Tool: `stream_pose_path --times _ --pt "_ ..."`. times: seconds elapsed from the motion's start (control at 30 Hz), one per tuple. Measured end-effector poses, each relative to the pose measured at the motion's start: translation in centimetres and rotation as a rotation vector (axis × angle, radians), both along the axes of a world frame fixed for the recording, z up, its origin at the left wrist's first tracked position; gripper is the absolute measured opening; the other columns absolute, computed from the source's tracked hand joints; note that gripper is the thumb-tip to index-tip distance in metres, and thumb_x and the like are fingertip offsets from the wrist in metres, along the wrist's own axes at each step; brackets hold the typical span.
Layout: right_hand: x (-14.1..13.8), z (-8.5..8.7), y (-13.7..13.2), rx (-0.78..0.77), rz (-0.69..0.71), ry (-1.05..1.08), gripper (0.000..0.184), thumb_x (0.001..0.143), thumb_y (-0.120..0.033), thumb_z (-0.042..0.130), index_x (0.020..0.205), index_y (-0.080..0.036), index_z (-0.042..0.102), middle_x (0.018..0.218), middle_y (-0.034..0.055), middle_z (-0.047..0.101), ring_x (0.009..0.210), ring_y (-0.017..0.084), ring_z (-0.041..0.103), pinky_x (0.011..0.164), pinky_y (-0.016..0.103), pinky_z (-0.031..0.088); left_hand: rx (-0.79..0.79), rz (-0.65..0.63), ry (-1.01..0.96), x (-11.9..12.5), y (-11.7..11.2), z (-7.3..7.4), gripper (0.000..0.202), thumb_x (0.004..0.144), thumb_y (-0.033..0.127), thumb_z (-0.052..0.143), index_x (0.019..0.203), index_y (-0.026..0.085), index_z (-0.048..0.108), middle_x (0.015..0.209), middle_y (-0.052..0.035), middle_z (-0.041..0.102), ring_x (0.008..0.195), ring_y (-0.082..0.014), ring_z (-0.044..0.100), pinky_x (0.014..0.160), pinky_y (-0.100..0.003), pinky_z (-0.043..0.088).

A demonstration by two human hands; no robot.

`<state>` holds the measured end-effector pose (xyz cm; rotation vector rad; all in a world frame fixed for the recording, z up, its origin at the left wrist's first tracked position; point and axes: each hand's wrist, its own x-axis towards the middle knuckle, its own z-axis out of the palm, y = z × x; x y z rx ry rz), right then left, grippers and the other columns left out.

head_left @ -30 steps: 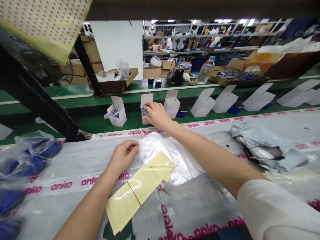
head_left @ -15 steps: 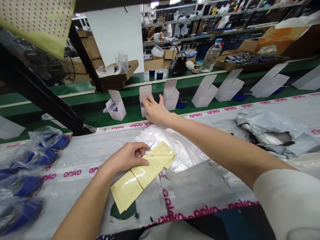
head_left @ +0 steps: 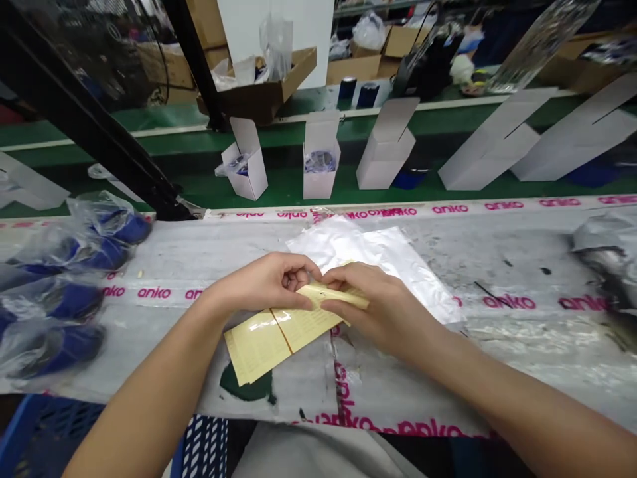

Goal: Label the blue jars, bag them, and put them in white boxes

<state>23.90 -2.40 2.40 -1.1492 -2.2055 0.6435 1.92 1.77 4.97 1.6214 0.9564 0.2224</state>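
Left hand (head_left: 263,282) and right hand (head_left: 373,305): both grips closed, pinching the upper edge of a cream label sheet (head_left: 279,335), holding that edge raised; its lower end lies on the tabletop (head_left: 497,279), a clear plastic bag (head_left: 378,249) just beyond the grips.

The printed sheet (head_left: 279,338) is pale yellow with a brown stripe; the white plastic covering (head_left: 527,279) repeats magenta "anko" lettering.

R hand (head_left: 373,305) now off white box (head_left: 319,182), on yellow sheet (head_left: 263,342)
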Motion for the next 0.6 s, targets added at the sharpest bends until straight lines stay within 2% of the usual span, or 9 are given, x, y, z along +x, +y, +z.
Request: stream_pose_path --times 0.23,0.33,0.43,0.6 --pt "0.1 1.0 -0.2 -0.036 -0.013 0.047 0.014 0.087 -0.011 0.068 0.092 -0.024 0.072 0.09 0.0008 0.077 0.085 0.021 0.073 0.075 0.033 0.056 0.018 -0.055 0.062 0.3 0.2 0.2 0.019 0.084 0.033 0.074 0.095 0.018 0.071 0.071 0.0032 0.054 0.063 -0.0099 0.048 0.056 -0.022 0.039" --pt "0.4 0.7 -0.2 -0.057 -0.05 0.053 0.012 0.087 -0.017 0.071 0.095 -0.024 0.073 0.094 0.0017 0.078 0.089 0.023 0.074 0.078 0.035 0.058 0.046 -0.078 0.054 0.2 0.2 0.4 0.021 0.084 0.034 0.074 0.098 0.018 0.071 0.075 0.0019 0.057 0.066 -0.0105 0.049 0.057 -0.021 0.041" --pt "0.6 0.2 -0.2 -0.051 -0.06 0.08 0.017 0.088 -0.022 0.072 0.105 -0.026 0.072 0.099 0.0025 0.079 0.096 0.025 0.075 0.084 0.039 0.059 0.07 -0.084 0.027 0.2 0.2 0.4 0.023 0.085 0.036 0.073 0.101 0.019 0.071 0.082 -0.0003 0.061 0.073 -0.0122 0.054 0.061 -0.022 0.044" --pt "0.8 -0.1 -0.4 -0.032 -0.068 0.075 0.015 0.091 -0.026 0.071 0.107 -0.026 0.071 0.099 0.0031 0.079 0.094 0.025 0.075 0.08 0.04 0.06 0.106 -0.05 -0.001 0.4 0.0 0.3 0.019 0.086 0.035 0.073 0.098 0.02 0.073 0.08 0.0 0.064 0.072 -0.0117 0.057 0.061 -0.022 0.045"
